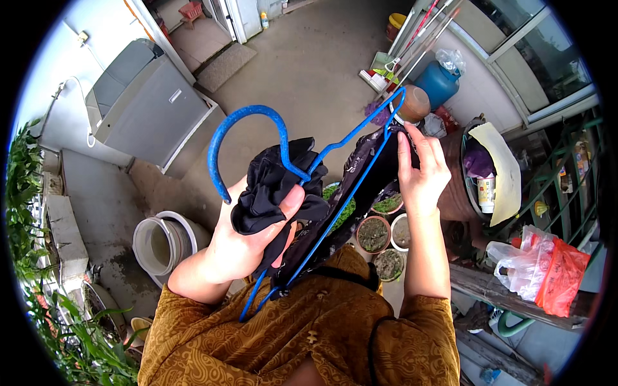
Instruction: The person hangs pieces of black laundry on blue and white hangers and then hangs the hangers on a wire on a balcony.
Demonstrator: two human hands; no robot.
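Observation:
My left hand (236,246) grips a blue wire clothes hanger (285,140) just below its hook, together with a bunched piece of black cloth (263,198). A dark garment (381,169) with small light lettering hangs along the hanger's long lower bar. Near the hanger's far right corner, my right hand (425,173) pinches that garment's edge between thumb and fingers. Whether the bunched cloth and the printed garment are one piece, I cannot tell. The hanger is tilted, its lower left corner close to my brown patterned shirt (309,333).
Potted plants (373,234) stand on the floor below my hands. White buckets (161,243) are at left, a grey cabinet (154,106) beyond. At right are a blue gas cylinder (437,84), a large brown container (451,178) and plastic bags (540,270) on a ledge.

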